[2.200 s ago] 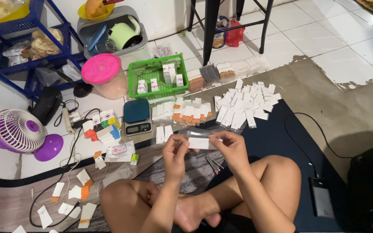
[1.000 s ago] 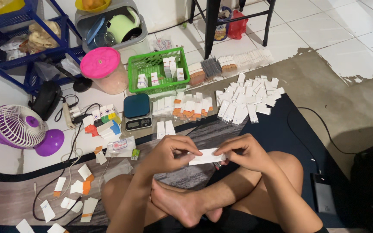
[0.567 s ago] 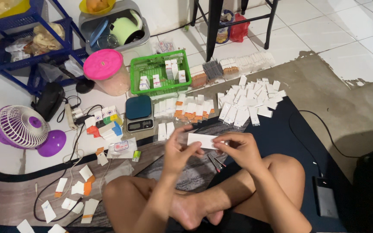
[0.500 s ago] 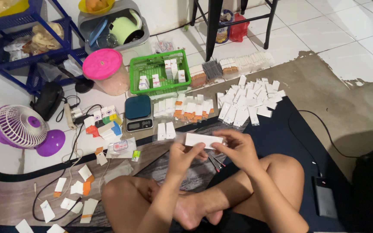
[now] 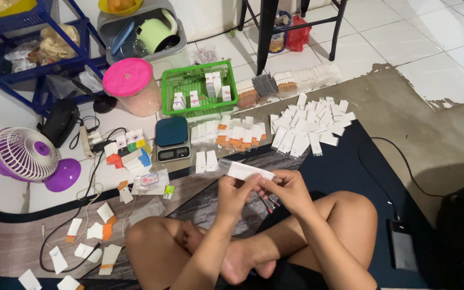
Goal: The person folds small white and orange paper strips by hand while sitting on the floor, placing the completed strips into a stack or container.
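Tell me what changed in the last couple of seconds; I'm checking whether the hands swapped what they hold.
No swap. Both hands, left hand and right hand, keep hold of the same small white packet. A second ago they had dropped toward the lap; since then they rose again and tilted the packet slightly. The green basket, digital scale, purple fan and spread white packets on the floor stayed put.

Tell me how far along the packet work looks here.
Done, seemingly: many white packets spread on the floor, and more, orange-tipped, in rows beside the scale. In hand: the left hand and right hand hold one white strip inside a clear sleeve. Left, perhaps: loose pieces by the left knee and boxes in the green basket.
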